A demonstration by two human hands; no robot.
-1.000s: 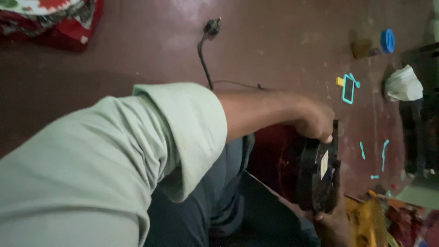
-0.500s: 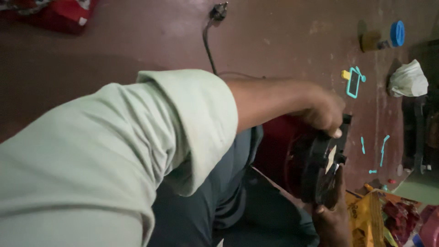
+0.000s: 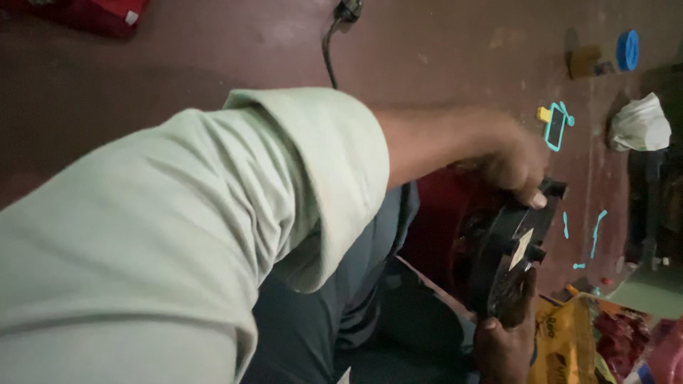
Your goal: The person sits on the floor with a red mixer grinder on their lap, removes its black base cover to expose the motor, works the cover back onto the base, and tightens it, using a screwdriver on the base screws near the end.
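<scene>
- Hands grip one black fan-like part (image 3: pixel 509 259) above the lap: left hand (image 3: pixel 516 167) clamped on its top edge, right hand (image 3: pixel 506 345) closed around its lower end.
- Step in hand, as I judge it: turning and steadying the part for inspection or fitting.
- Next move would call for a firm hold below while the upper fingers shift.
- Against half a second ago, the part tilts more and sits lower right; the floor (image 3: pixel 213 71) is unchanged.

Fan case between two hands, above the floor.
The left hand (image 3: pixel 516 167) is on top of the fan case (image 3: pixel 509 256), the right hand (image 3: pixel 506 341) under it; a crumpled cloth (image 3: pixel 639 122) lies on the floor (image 3: pixel 213 64) to the right.
</scene>
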